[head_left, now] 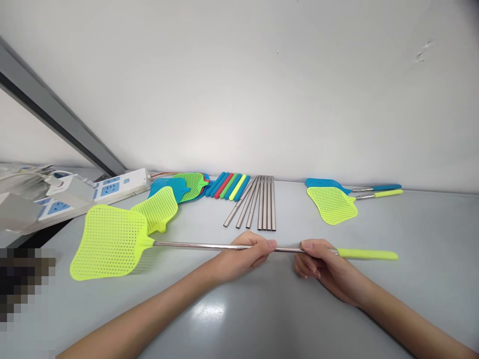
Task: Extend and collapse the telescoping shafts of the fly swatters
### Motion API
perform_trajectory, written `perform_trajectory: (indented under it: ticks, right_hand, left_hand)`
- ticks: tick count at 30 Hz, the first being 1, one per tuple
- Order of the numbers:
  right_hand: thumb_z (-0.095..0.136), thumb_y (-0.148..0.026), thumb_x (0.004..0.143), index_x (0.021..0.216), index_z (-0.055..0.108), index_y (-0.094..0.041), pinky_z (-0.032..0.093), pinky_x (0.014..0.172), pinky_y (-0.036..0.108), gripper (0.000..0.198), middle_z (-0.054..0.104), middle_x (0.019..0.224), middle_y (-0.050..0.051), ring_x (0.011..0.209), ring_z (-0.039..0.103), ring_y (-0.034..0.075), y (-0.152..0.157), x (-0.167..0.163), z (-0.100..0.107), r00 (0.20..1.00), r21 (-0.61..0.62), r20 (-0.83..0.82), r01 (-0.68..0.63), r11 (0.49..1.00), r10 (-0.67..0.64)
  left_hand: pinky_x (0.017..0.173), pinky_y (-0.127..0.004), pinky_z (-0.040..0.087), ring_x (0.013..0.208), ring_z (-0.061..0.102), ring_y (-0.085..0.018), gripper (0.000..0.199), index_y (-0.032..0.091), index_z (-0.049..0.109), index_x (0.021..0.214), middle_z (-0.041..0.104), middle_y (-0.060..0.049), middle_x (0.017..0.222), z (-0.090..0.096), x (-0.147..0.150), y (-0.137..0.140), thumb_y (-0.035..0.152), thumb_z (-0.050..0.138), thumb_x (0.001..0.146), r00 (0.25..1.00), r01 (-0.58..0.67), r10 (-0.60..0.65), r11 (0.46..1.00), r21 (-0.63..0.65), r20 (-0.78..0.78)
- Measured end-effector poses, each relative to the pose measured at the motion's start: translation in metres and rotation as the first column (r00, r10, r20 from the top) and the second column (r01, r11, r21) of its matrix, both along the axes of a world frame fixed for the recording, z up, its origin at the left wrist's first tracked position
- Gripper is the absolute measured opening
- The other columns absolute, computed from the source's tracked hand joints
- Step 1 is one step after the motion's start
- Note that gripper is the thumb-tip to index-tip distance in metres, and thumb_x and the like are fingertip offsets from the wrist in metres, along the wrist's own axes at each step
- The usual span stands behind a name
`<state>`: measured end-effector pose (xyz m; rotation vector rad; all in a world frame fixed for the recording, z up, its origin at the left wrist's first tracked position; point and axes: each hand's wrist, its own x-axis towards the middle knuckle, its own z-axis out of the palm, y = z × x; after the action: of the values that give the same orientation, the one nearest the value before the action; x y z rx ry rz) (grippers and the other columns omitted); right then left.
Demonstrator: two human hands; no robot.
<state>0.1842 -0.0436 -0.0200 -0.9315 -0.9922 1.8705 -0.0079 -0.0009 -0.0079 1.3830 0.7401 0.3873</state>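
Observation:
A yellow-green fly swatter with an extended metal telescopic rod lies across my view, its perforated head at the left and its yellow grip at the right. Around the middle of the rod, my left hand is closed, thumb on top. My right hand pinches the thicker rod section just left of the yellow grip, its other fingers curled below. Behind the hands lie several bare metal rods, and beside them a row of coloured handle grips in blue, red, green and yellow.
Loose swatter heads, among them a yellow one and a blue one, lie at the back left. Two swatters with short rods, one yellow and one blue, rest at the back right. Power strips with plugs stand at the left.

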Motion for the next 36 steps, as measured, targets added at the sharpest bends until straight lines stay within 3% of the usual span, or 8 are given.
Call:
perform_trajectory:
  ticks: [7,13,36]
  right_hand:
    - [0.039,-0.031,0.082,0.045,0.041,-0.016,0.028,0.056,0.028,0.040,0.030,0.045,-0.002,0.051,0.035,0.012,-0.0006,-0.0001,-0.0027,1.000,-0.001,0.001,0.017,1.000,-0.017]
    - [0.040,-0.034,0.082,0.048,0.047,-0.015,0.027,0.056,0.028,0.039,0.036,0.049,0.000,0.055,0.038,0.013,-0.0022,0.0019,-0.0024,0.998,0.038,0.054,-0.043,0.998,0.041]
    - [0.043,-0.036,0.081,0.049,0.047,-0.015,0.030,0.057,0.027,0.038,0.030,0.047,-0.003,0.051,0.035,0.010,-0.0028,-0.0036,-0.0014,0.998,0.043,0.062,0.003,0.999,-0.006]
  left_hand:
    - [0.040,-0.023,0.011,0.041,0.016,-0.005,0.045,0.016,0.028,0.048,0.018,0.007,0.045,0.0036,0.0005,-0.0045,0.050,0.037,0.077,0.996,-0.018,0.022,0.999,0.047,-0.089]
    - [0.039,-0.022,0.010,0.045,0.017,-0.005,0.045,0.016,0.028,0.050,0.018,0.006,0.049,0.0040,0.0005,-0.0059,0.051,0.047,0.070,0.991,0.053,-0.041,0.993,0.101,-0.124]
    - [0.039,-0.023,0.016,0.039,0.023,-0.005,0.046,0.016,0.033,0.043,0.025,0.006,0.039,0.0027,0.0021,-0.0043,0.046,0.044,0.075,0.994,-0.079,0.093,0.977,0.196,-0.064]
